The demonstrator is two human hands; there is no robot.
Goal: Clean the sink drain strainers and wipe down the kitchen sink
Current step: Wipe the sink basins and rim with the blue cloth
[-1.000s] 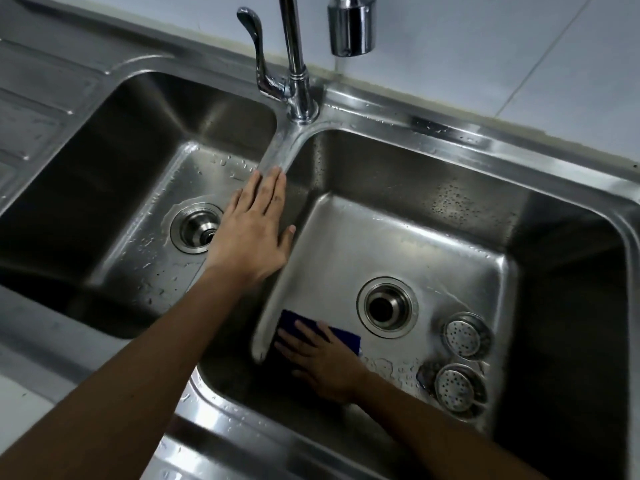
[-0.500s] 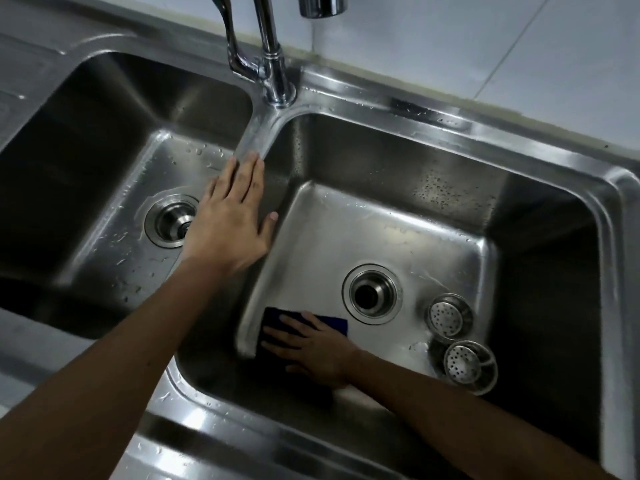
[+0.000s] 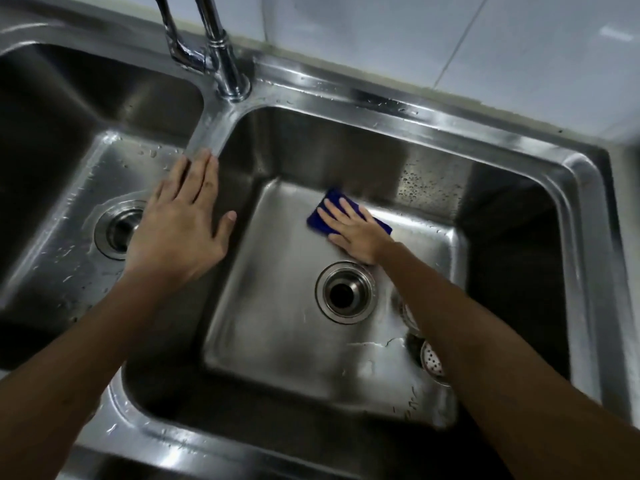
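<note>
A steel double sink (image 3: 398, 112) fills the view. My right hand (image 3: 356, 230) presses a blue cloth (image 3: 318, 221) flat against the floor of the right basin, near its back wall, with fingers straight. My left hand (image 3: 183, 220) rests flat on the divider (image 3: 211, 133) between the two basins. The right basin's drain (image 3: 344, 292) stands without a strainer. Two round perforated strainers (image 3: 431, 362) lie at the right of that basin floor, mostly hidden under my right forearm. The left basin's drain (image 3: 116, 232) is partly covered by my left hand.
A chrome tap (image 3: 221, 53) with a side lever rises from the back rim at the divider. Water drops sit on the rim and on both basin floors. Pale wall tiles (image 3: 450, 32) run behind the sink.
My right hand has slid the blue cloth from the front left corner of the right basin to the back, past the drain. The left hand has stayed on the divider. The camera has moved closer.
</note>
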